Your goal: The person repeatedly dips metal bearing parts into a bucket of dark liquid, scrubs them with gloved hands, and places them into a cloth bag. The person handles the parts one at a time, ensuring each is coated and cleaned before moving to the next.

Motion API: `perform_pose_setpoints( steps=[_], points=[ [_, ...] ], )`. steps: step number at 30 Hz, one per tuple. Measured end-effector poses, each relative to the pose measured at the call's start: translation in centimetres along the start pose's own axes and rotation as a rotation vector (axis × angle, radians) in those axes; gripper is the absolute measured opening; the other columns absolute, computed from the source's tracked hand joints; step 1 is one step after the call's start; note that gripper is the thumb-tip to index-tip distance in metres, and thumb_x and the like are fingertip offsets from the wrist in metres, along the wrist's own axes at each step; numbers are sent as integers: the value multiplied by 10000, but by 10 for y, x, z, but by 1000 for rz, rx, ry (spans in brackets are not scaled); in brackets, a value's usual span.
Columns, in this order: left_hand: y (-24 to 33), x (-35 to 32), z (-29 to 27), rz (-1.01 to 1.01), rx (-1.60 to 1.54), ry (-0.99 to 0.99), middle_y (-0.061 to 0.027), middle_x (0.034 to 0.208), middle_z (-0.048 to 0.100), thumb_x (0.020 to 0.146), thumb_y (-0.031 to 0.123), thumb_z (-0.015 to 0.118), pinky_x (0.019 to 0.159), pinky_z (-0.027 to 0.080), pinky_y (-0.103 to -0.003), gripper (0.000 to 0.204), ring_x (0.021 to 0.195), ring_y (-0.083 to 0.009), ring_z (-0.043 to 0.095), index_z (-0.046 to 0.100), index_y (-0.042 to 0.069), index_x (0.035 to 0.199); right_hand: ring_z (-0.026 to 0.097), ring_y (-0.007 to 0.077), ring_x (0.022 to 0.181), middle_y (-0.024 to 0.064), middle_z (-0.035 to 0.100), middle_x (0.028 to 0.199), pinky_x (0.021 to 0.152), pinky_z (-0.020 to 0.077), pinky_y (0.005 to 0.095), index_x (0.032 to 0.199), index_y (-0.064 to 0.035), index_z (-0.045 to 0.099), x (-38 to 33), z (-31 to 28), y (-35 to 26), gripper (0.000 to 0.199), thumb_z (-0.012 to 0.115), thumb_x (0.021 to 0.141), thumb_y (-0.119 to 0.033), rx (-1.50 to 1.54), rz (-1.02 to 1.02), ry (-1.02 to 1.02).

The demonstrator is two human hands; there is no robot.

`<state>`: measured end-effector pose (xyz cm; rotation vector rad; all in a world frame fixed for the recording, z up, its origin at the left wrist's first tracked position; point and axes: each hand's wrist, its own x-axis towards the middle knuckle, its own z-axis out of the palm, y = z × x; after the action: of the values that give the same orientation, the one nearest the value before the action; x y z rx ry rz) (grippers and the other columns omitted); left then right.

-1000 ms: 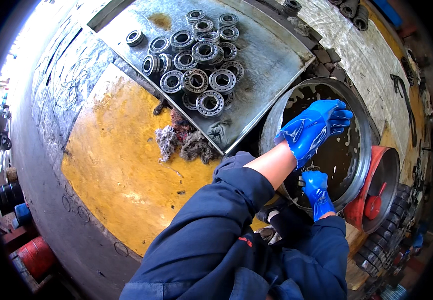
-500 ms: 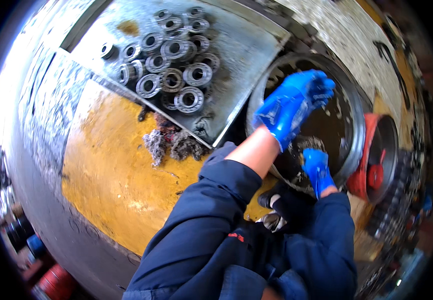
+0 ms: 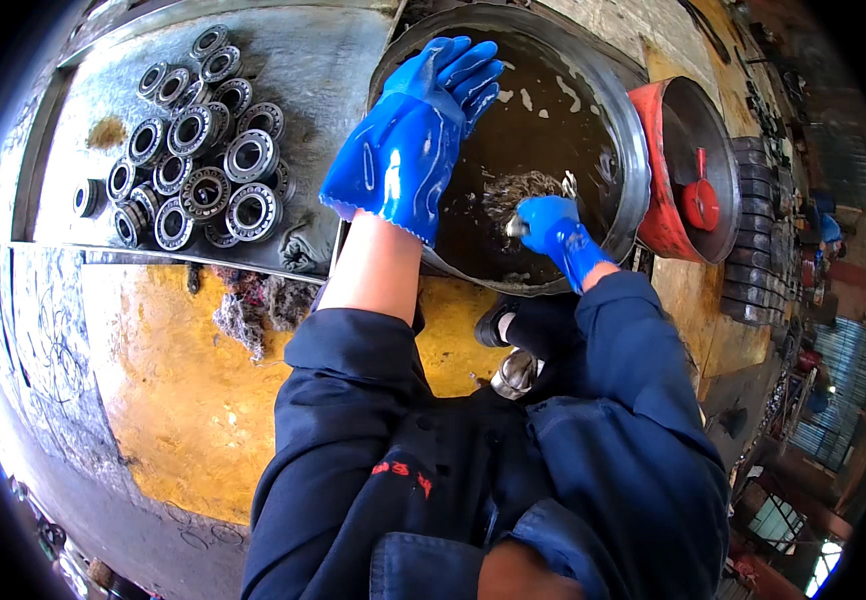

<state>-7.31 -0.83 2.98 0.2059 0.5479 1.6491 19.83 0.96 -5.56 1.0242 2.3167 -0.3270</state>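
Observation:
Both my hands wear blue rubber gloves. My left hand (image 3: 423, 125) is over the left side of a round metal tub (image 3: 633, 165) of murky brown liquid (image 3: 543, 120). Its fingers are stretched out, and nothing shows in it. My right hand (image 3: 556, 232) is low over the tub's near right part, fingers curled closed. A small pale tip shows at its fingers, but what they grip is mostly hidden. Right beside those fingers, a stringy grey-brown wad (image 3: 518, 192) sits in the liquid; whether my hand holds it I cannot tell.
Several metal roller bearings (image 3: 193, 130) are piled on a metal tray (image 3: 318, 60) at the left. A crumpled dark cloth (image 3: 300, 250) lies at its near corner. Fluffy grey waste (image 3: 243, 322) lies on the yellow surface (image 3: 173, 400). Right of the tub, a red bucket (image 3: 653, 160) holds a red-handled dipper (image 3: 700, 203).
The view has swung, so the tub and tray sit further left and higher. My left hand's fingers show more plainly, still stretched. My right hand stays low beside the stringy wad.

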Motion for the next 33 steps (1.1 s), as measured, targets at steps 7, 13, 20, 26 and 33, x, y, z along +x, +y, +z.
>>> perform_pose_setpoints(
  steps=[7,13,20,26,33],
  points=[
    [1,11,9,-75,-49,38,-195,1349,653,1092,376,461,1018,564,-454,422,1201,-364,658,573,59,1348,711,336,820,135,747,917,679,548,451,876,-139,720,11,50,28,170,678,838,-299,563,282,220],
    [-3,3,11,-9,8,-13,-193,1395,625,1099,376,436,1046,543,-433,461,1252,-343,632,537,52,1411,736,310,913,123,764,1006,780,577,443,1029,-140,756,14,30,30,351,778,752,-356,30,-75,95],
    [3,1,4,15,-16,-44,-191,1383,637,1093,348,458,1007,567,-421,443,1215,-319,658,547,34,1392,721,339,900,198,756,992,780,538,439,1042,-36,760,9,32,19,406,666,848,-380,1286,487,90],
    [-7,-1,3,64,-84,-82,-201,1332,661,1087,373,503,1030,543,-446,428,1195,-350,659,559,49,1361,726,368,840,141,745,886,711,564,490,885,-126,724,23,-1,5,185,717,802,-291,-203,-132,116],
    [-1,-11,6,63,-114,-67,-204,1364,629,1070,379,539,1042,526,-463,465,1206,-345,642,527,42,1390,726,348,844,245,712,886,693,546,421,893,-118,729,18,44,35,161,675,846,-262,920,393,87]
  ],
)
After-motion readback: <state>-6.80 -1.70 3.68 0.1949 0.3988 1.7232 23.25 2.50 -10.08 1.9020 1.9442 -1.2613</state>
